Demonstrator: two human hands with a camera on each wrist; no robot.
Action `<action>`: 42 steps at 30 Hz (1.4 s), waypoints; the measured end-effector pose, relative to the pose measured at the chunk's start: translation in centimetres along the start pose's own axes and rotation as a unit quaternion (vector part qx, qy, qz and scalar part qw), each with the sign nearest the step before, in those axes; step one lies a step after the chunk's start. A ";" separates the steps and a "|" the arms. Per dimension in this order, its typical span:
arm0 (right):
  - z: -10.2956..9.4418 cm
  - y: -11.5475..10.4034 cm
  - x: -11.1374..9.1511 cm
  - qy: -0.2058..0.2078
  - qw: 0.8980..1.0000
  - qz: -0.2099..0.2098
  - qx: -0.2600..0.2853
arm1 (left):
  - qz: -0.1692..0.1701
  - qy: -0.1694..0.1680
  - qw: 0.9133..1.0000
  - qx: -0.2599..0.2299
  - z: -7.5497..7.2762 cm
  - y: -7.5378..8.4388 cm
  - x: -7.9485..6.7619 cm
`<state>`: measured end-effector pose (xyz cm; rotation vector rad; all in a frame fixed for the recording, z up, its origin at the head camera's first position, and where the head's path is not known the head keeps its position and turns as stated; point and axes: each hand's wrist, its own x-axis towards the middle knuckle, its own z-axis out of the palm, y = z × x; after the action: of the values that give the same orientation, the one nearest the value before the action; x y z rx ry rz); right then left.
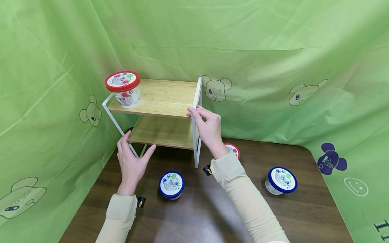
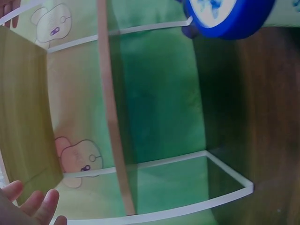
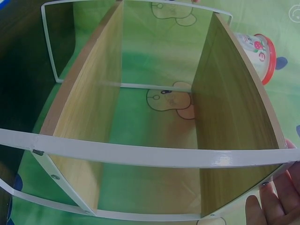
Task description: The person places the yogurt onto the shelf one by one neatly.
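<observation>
A two-tier shelf rack (image 1: 167, 96) with wooden boards and a white metal frame stands on the table. My right hand (image 1: 209, 126) grips its right frame post at the front edge of the upper board, its fingers lying outside the frame (image 3: 140, 154) in the right wrist view. Beside the left frame, my left hand (image 1: 132, 165) has its fingers extended and thumb spread near the lower board's front corner. A white tub with a red lid (image 1: 123, 87) sits on the upper board at the left. The lower board (image 1: 164, 130) bears nothing visible.
A blue-lidded tub (image 1: 171, 185) stands on the table between the forearms; another blue-lidded tub (image 1: 281, 180) is farther right. Behind the right wrist, a red-lidded tub (image 1: 233, 150) is partly hidden. A green curtain (image 1: 264, 67) surrounds the table (image 1: 194, 216) at the back and sides.
</observation>
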<state>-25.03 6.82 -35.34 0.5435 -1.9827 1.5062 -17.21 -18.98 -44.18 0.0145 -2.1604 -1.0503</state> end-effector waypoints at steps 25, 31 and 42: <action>0.0 0.0 -0.1 0.000 1.000 -0.003 0.005 | -0.046 -0.112 0.993 0.004 1.4 -1.8 -4.9; -0.1 -0.1 0.1 0.001 1.000 -0.004 0.001 | -0.056 -0.154 0.986 0.007 2.1 -1.9 -6.3; 0.0 0.0 0.0 -0.002 1.000 0.009 -0.003 | -0.095 -0.243 0.964 0.043 3.2 -2.5 -8.8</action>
<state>-25.01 6.80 -35.32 0.5292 -1.9986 1.5111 -13.44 -15.78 -52.48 0.0047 -2.6919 -1.1568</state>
